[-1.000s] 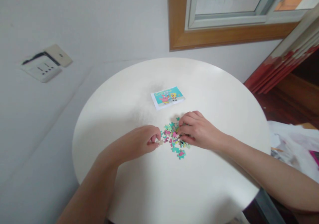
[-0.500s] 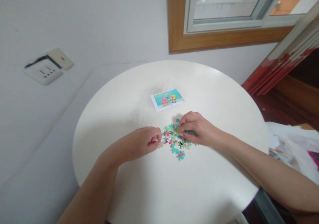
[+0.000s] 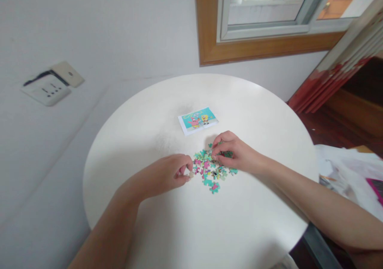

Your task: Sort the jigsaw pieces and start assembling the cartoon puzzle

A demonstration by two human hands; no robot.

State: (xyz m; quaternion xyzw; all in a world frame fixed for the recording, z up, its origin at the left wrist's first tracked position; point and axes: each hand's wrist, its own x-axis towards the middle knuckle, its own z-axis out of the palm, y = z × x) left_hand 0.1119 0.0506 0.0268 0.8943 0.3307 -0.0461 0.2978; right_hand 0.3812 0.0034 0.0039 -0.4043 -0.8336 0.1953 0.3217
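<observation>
Smooth matt white table (image 3: 245, 221); glossy printed card (image 3: 198, 120); wood window frame (image 3: 269, 46)

Premises: room in private home.

Evidence:
- Small round white bench (image 3: 239, 229) set close against plain white wall.
- Household wall socket (image 3: 48, 87) on that wall, cover plate beside it askew.
- Timber-framed window (image 3: 209, 50) with grey sliding sash above bench. Building with orange door visible outside.
- Cream-and-red curtain (image 3: 338, 69) hanging at right.
- Dark polished wood floor (image 3: 329, 129) beneath.
- Leisure items on bench: loose cartoon jigsaw pieces (image 3: 209, 171), with small printed reference picture (image 3: 198, 120) just beyond them.
- Crumpled white bags and papers (image 3: 350, 169) heaped beside bench at right.
</observation>
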